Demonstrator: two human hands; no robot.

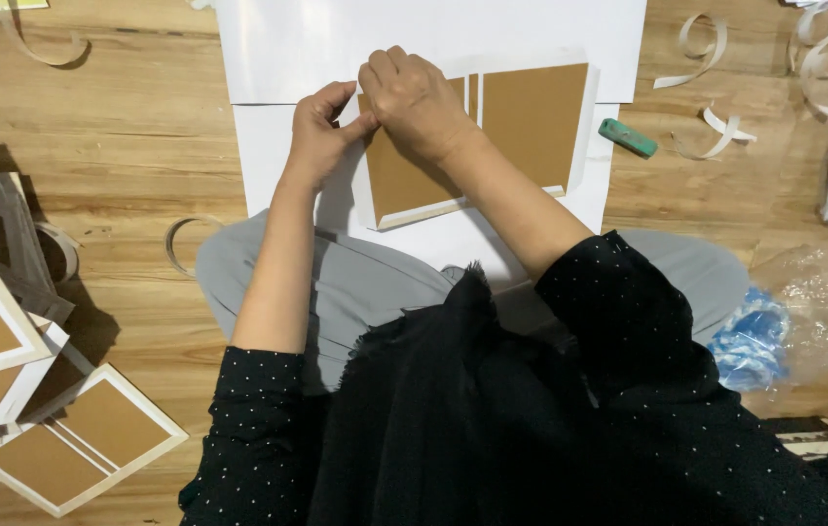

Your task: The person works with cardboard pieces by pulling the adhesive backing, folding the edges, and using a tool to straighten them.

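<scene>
— Item one?
— Brown board panels with white edging, lying on a white sheet on the wooden floor, straight ahead of the seated person's knees.

— Around the panels?
— Right of them, a small green cutter and curled white strips; further right, clear plastic wrap. Far left, a stack of finished panels.

— The grip?
— Left hand pinched shut at the panels' upper left corner; right hand pressed down beside it, fingers curled, thumb meeting the left fingertips. What they pinch, cannot tell.
</scene>
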